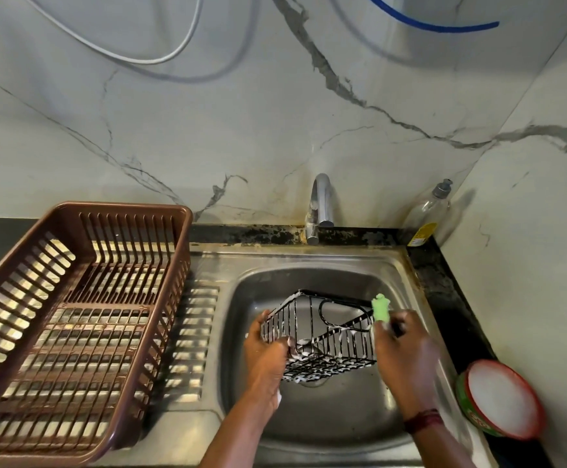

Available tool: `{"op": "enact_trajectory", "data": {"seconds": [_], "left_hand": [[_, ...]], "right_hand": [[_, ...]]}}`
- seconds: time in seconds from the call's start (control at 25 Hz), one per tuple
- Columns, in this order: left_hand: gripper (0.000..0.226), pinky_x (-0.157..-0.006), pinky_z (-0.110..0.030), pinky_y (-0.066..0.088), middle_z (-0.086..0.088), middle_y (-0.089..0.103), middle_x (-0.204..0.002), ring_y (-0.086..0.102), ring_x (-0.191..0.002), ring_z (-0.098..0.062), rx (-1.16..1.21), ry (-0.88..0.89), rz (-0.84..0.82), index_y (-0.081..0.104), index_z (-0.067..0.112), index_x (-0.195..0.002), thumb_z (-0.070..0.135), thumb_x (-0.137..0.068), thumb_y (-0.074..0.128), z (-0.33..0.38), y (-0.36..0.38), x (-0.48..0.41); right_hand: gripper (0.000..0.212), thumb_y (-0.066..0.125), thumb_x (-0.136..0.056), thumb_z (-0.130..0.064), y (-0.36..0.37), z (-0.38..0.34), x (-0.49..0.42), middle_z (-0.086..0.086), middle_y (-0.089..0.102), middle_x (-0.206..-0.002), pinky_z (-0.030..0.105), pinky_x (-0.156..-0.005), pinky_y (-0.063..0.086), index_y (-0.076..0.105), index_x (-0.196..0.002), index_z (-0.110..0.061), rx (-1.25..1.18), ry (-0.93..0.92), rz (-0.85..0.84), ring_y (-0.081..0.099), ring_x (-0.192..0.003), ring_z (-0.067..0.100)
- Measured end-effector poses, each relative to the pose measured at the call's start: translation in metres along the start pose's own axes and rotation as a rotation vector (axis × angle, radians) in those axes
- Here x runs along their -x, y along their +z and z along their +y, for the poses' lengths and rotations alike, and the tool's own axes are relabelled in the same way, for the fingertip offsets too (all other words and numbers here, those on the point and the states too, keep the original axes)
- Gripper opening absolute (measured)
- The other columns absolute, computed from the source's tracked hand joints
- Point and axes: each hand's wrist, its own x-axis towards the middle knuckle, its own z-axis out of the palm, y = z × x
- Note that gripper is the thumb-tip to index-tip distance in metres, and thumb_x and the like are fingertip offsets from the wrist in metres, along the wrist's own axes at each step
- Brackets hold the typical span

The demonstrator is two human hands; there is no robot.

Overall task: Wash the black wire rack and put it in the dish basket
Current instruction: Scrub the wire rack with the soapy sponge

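A kitchen corner is shown from above, backed by a pale veined wall (208, 130). On the left, a brown slatted dish basket (123, 208) is set on the steel drainboard, and nothing is seen inside it. To its right, a steel sink (326, 420) is sunk into a dark table (444, 288). Inside the sink, the black wire rack (322, 336) is held tilted above the drain, its wires streaked with white suds. It is well apart from the basket.

The rack's left end is held by the left hand (265, 352), whose grip is curled round the wires. The right hand (403, 349) is placed at the rack's right end. Its grip is pinched on a green sponge (381, 307), which is pressed against the far right corner. That hand is blurred, so finger detail cannot be made out.

At the near right, a round red-rimmed tub (501, 398) of white soap is set beside the sink. A clear bottle (427, 214) is stood in the far right corner, and a chrome tap (321, 204) is mounted behind the sink. No running water is seen.

Several risks can be judged. The sudsy wires are likely slippery, so the rack could be dropped into the sink under hard scrubbing. The tub could be knocked by the right forearm. Should rinsing be skipped, suds would be carried into the basket.
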Motion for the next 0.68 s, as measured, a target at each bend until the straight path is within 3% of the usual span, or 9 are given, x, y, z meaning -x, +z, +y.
{"op": "enact_trajectory", "data": {"seconds": [0.12,0.32,0.4,0.44,0.48,0.52,0.56,0.68], "left_hand": [[0.076,-0.107,-0.052,0.047,-0.008,0.059,-0.141,0.057,-0.127,-0.029,0.008,0.01,0.003,0.057,0.039,-0.134,-0.015,-0.08,0.062,-0.001,0.001,0.0],[0.07,-0.093,-0.037,0.049,-0.01,0.063,-0.135,0.062,-0.112,-0.023,0.016,0.025,0.031,0.055,0.03,-0.139,-0.015,-0.086,0.056,0.001,-0.006,-0.006],[0.073,-0.079,-0.034,0.052,-0.011,0.067,-0.124,0.062,-0.088,-0.022,-0.023,0.042,0.035,0.052,0.026,-0.144,-0.017,-0.085,0.055,0.001,-0.002,-0.006],[0.072,-0.069,-0.032,0.049,-0.009,0.069,-0.108,0.057,-0.076,-0.021,-0.019,0.043,0.043,0.052,0.022,-0.144,-0.018,-0.085,0.054,0.0,-0.001,-0.004],[0.068,-0.064,-0.031,0.047,-0.006,0.069,-0.093,0.054,-0.073,-0.02,-0.006,0.039,0.051,0.053,0.019,-0.143,-0.018,-0.085,0.054,-0.001,0.0,-0.002],[0.063,-0.062,-0.029,0.048,-0.003,0.068,-0.086,0.056,-0.074,-0.02,0.029,0.025,0.056,0.055,0.017,-0.14,-0.016,-0.086,0.056,0.002,0.0,0.001],[0.059,-0.061,-0.025,0.051,-0.002,0.07,-0.089,0.06,-0.076,-0.02,0.052,0.012,0.048,0.056,0.017,-0.137,-0.013,-0.087,0.062,0.005,0.001,0.004],[0.064,-0.065,-0.022,0.052,-0.01,0.072,-0.112,0.065,-0.086,-0.015,0.074,-0.002,0.074,0.055,0.02,-0.141,-0.01,-0.086,0.067,0.01,-0.002,0.001]], "right_hand": [[0.017,0.064,-0.086,0.0,0.018,-0.003,0.008,-0.001,0.061,-0.067,-0.002,-0.048,0.036,0.06,-0.1,-0.007,0.012,-0.135,0.008,0.05,-0.054,-0.006],[0.03,0.056,-0.092,-0.008,0.033,-0.013,0.012,0.005,0.071,-0.082,0.011,-0.046,0.038,0.05,-0.12,-0.013,0.103,-0.287,-0.071,0.056,-0.052,0.006],[0.034,0.055,-0.09,-0.004,0.041,-0.025,0.021,0.006,0.073,-0.085,0.009,-0.043,0.043,0.052,-0.122,-0.015,0.122,-0.478,-0.102,0.059,-0.053,0.005],[0.038,0.053,-0.087,0.0,0.047,-0.029,0.028,0.008,0.074,-0.096,0.016,-0.053,0.054,0.055,-0.122,-0.013,0.144,-0.6,-0.119,0.068,-0.066,0.01],[0.043,0.048,-0.083,0.004,0.052,-0.03,0.034,0.01,0.071,-0.11,0.026,-0.074,0.059,0.059,-0.121,-0.012,0.168,-0.731,-0.128,0.071,-0.09,0.015],[0.049,0.044,-0.078,0.006,0.056,-0.028,0.039,0.009,0.066,-0.122,0.034,-0.091,0.055,0.062,-0.12,-0.011,0.183,-0.848,-0.152,0.064,-0.112,0.018],[0.054,0.042,-0.075,0.008,0.056,-0.023,0.041,0.008,0.062,-0.129,0.038,-0.098,0.05,0.064,-0.12,-0.011,0.192,-0.943,-0.18,0.057,-0.123,0.018],[0.062,0.041,-0.07,0.013,0.048,0.006,0.036,0.007,0.057,-0.135,0.04,-0.102,0.047,0.065,-0.122,-0.01,0.207,-1.078,-0.167,0.049,-0.131,0.019]]}}
